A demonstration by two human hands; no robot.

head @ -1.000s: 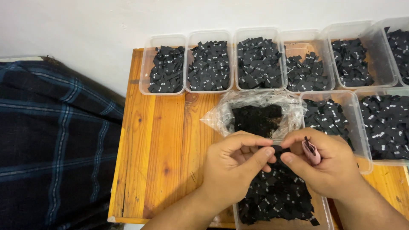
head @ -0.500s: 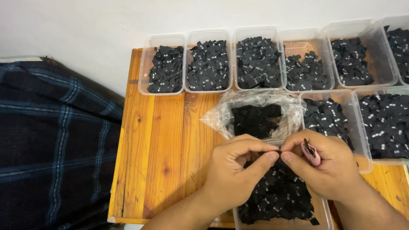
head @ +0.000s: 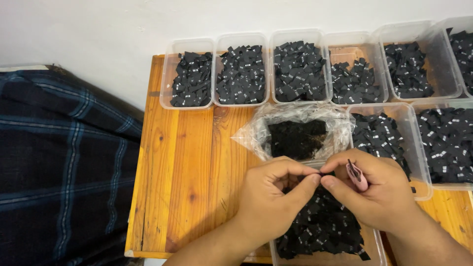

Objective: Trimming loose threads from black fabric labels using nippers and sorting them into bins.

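While both hands meet above the nearest tub point(head: 373, 246), the count stands thus: six clear tubs in the back row point(head: 241, 69), two in the second row point(head: 409, 148), one in front, all holding small black tags, plus one open plastic bag point(head: 295, 133) of the same on the wooden surface point(head: 187, 172). Left hand point(head: 268, 202) is curled, thumb and forefinger pinched on a tiny black tag point(head: 320, 174). Right hand point(head: 379, 194) pinches the same tag from the opposite side, fingertips touching, with a pink tool point(head: 355, 175) tucked under its remaining fingers. A plaid cloth point(head: 64, 162) lies left.
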